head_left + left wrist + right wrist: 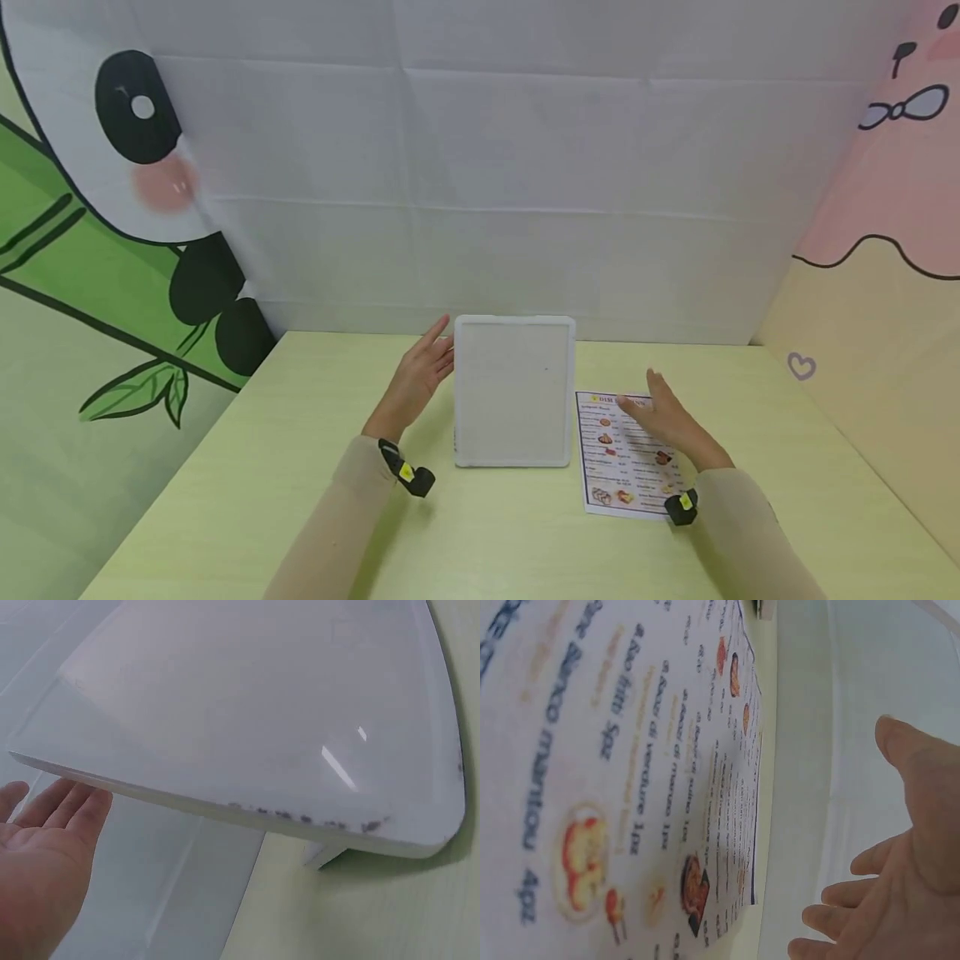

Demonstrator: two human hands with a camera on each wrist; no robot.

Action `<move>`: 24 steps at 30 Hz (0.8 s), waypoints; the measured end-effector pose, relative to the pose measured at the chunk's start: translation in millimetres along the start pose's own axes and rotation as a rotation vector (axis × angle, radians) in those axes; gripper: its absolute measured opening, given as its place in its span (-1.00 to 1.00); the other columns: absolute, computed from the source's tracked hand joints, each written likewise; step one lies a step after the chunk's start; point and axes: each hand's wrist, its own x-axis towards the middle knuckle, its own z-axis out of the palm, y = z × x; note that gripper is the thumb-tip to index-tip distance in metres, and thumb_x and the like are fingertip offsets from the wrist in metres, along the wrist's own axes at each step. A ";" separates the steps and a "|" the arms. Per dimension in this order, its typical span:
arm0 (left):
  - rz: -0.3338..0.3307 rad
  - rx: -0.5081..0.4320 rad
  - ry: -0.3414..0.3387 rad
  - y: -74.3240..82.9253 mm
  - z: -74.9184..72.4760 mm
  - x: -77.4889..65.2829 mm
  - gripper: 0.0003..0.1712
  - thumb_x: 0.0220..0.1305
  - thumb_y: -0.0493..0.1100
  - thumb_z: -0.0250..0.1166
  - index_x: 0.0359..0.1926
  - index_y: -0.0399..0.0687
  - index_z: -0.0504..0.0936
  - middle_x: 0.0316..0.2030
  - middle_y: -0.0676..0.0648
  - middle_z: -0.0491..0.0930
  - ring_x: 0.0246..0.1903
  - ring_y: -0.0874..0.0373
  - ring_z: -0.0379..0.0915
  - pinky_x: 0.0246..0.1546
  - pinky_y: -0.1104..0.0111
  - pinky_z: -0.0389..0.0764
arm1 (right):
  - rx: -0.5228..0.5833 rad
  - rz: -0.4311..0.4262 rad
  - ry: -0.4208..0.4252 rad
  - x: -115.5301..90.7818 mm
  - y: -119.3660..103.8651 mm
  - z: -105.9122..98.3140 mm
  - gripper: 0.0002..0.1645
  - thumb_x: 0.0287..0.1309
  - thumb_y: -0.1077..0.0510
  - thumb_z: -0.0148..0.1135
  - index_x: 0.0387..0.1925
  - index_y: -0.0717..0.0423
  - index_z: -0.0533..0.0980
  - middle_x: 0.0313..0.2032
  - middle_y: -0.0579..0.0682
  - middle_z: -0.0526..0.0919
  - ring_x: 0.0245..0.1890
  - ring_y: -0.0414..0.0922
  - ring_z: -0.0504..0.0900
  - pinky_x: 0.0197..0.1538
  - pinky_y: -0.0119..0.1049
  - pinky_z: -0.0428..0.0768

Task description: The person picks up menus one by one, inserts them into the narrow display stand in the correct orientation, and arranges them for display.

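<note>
A small whiteboard (514, 392) with a white frame stands upright on the table, its blank face toward me. My left hand (422, 375) is at the board's left edge, fingers extended and thumb up. In the left wrist view the fingertips of that hand (56, 832) are right at the edge of the board (262, 712), which has dark smudges near one corner. To the right of the board a printed menu (618, 467) with food pictures lies flat. Above it hovers my right hand (671, 421), fingers relaxed and holding nothing; the right wrist view shows this hand (892, 877) beside the menu (652, 750).
The pale yellow-green table (480, 542) ends at a white cloth backdrop (517, 192). A panda-painted panel (112, 275) borders the left side, and a pink and cream painted panel (885, 350) the right. A support foot (324, 853) shows behind the board.
</note>
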 end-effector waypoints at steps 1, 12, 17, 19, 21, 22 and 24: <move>0.005 -0.008 0.000 0.1 1.3 0.4 -0.32 0.52 -0.12 -0.09 0.53 0.00 -0.13 0.44 -0.27 0.08 0.37 0.04 0.16 0.21 0.50 0.43 | -0.021 0.000 -0.001 1.1 1.6 1.9 0.21 0.31 -0.33 -0.02 0.44 0.40 -0.39 0.44 0.45 -0.39 0.42 0.42 -0.30 0.37 0.40 -0.17; 0.032 -0.035 0.045 -2.8 7.2 5.0 -0.37 0.48 -0.19 0.00 0.49 -0.09 0.06 0.34 -0.18 0.26 0.13 0.29 0.42 0.07 0.54 0.52 | -0.181 0.041 -0.073 6.8 12.0 16.7 0.40 0.10 -0.43 0.16 0.43 0.46 -0.31 0.43 0.48 -0.32 0.41 0.43 -0.30 0.39 0.37 -0.18; 0.025 -0.016 0.078 -5.0 7.2 6.6 -0.36 0.45 -0.23 0.06 0.48 -0.07 0.11 0.13 -0.03 0.43 0.05 0.29 0.45 0.03 0.54 0.54 | -0.216 0.064 -0.107 8.3 14.8 18.6 0.52 -0.04 -0.48 0.25 0.43 0.48 -0.29 0.43 0.50 -0.28 0.41 0.44 -0.27 0.39 0.37 -0.15; 0.024 -0.006 0.093 -5.7 7.5 7.4 -0.36 0.44 -0.23 0.07 0.47 -0.08 0.12 0.12 -0.01 0.44 0.06 0.30 0.45 0.05 0.54 0.54 | -0.218 0.076 -0.117 8.4 15.1 18.8 0.56 -0.09 -0.49 0.28 0.42 0.50 -0.30 0.42 0.50 -0.28 0.41 0.43 -0.27 0.39 0.36 -0.15; 0.021 -0.008 0.116 -6.1 8.3 8.2 -0.37 0.43 -0.25 0.08 0.46 -0.10 0.14 0.16 -0.04 0.43 0.07 0.29 0.45 0.05 0.54 0.53 | -0.231 0.079 -0.123 8.0 15.1 18.5 0.57 -0.12 -0.49 0.30 0.41 0.53 -0.28 0.42 0.52 -0.27 0.40 0.44 -0.25 0.39 0.36 -0.14; 0.019 -0.005 0.130 -6.2 8.7 8.8 -0.37 0.43 -0.26 0.09 0.46 -0.11 0.16 0.17 -0.09 0.42 0.07 0.29 0.45 0.04 0.54 0.54 | -0.239 0.081 -0.126 7.9 15.3 18.4 0.57 -0.12 -0.48 0.31 0.41 0.53 -0.27 0.41 0.52 -0.25 0.40 0.44 -0.24 0.39 0.36 -0.13; 0.011 0.013 0.159 -6.5 9.2 10.0 -0.38 0.42 -0.27 0.09 0.44 -0.14 0.18 0.23 -0.16 0.39 0.07 0.28 0.46 0.04 0.54 0.55 | -0.255 0.086 -0.135 7.3 15.0 17.9 0.57 -0.12 -0.46 0.33 0.40 0.55 -0.26 0.41 0.53 -0.24 0.40 0.45 -0.23 0.39 0.36 -0.11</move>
